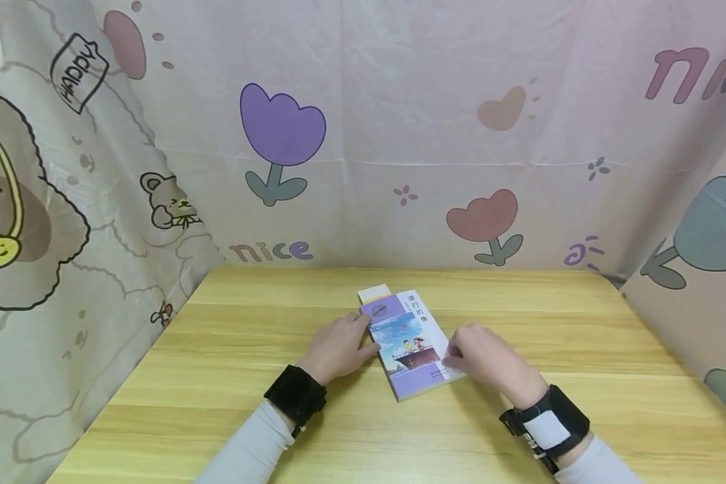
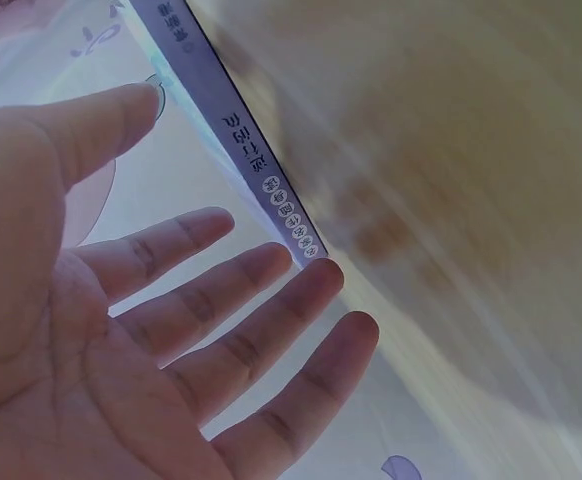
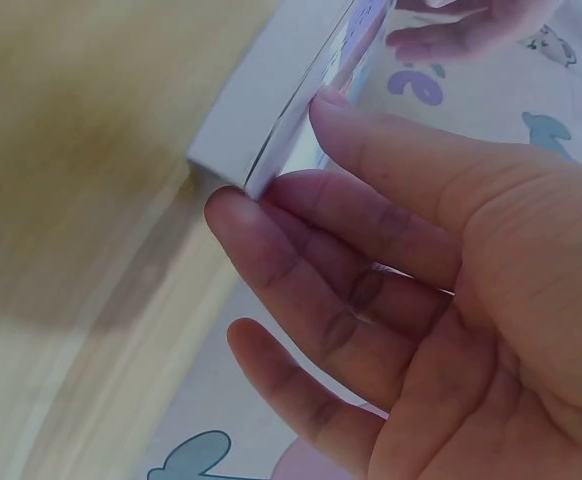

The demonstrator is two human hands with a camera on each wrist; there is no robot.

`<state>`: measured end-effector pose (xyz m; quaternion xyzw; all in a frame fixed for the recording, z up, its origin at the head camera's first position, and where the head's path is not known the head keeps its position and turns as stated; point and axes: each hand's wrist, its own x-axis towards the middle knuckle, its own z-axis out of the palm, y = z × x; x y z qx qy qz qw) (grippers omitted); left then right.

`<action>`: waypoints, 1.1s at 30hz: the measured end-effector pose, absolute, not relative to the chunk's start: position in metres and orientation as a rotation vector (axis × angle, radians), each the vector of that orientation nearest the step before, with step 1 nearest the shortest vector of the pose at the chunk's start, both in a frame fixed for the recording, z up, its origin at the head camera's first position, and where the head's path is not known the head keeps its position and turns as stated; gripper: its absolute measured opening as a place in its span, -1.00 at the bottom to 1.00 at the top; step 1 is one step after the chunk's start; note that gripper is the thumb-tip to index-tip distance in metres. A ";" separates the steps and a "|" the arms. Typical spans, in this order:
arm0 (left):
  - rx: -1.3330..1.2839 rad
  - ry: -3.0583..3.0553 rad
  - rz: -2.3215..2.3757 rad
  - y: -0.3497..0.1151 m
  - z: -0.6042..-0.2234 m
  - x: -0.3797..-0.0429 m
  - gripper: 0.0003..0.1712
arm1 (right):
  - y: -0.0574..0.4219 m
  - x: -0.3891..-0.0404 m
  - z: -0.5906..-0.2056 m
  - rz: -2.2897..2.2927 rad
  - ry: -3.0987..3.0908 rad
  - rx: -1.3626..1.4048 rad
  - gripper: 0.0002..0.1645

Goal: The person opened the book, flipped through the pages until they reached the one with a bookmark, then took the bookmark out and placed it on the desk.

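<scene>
A paperback book (image 1: pixel 407 339) with a purple and white cover and a picture of two figures on a boat lies face up, slightly angled, on the wooden table. From under its far left corner sticks a flat white and yellow piece (image 1: pixel 374 294), mostly hidden. My left hand (image 1: pixel 337 346) rests along the book's left edge, fingers extended. The left wrist view shows the purple spine (image 2: pixel 226 120) beside those fingertips. At the near right edge, my right hand (image 1: pixel 490 356) pinches the book, thumb on the cover and bent fingers against the side.
The light wooden table (image 1: pixel 230 349) spreads out around the book on all sides. A printed cloth (image 1: pixel 387 121) with flowers and lettering hangs behind the table's back edge and down both sides. Black straps (image 1: pixel 296 396) sit on both wrists.
</scene>
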<state>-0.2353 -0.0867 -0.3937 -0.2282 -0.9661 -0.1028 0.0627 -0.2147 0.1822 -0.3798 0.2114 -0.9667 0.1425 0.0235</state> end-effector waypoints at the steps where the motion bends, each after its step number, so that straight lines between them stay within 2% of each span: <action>1: -0.689 -2.922 -0.305 -0.087 -0.394 -0.235 -0.33 | 0.182 -0.213 -0.380 0.446 -2.992 0.656 -0.87; 15: -0.728 -2.913 -0.297 -0.086 -0.396 -0.234 -0.31 | 0.173 -0.202 -0.380 0.492 -2.992 0.721 -0.94; 33: -0.798 -2.911 -0.288 -0.085 -0.397 -0.233 -0.40 | 0.170 -0.193 -0.373 0.479 -3.003 0.865 -0.94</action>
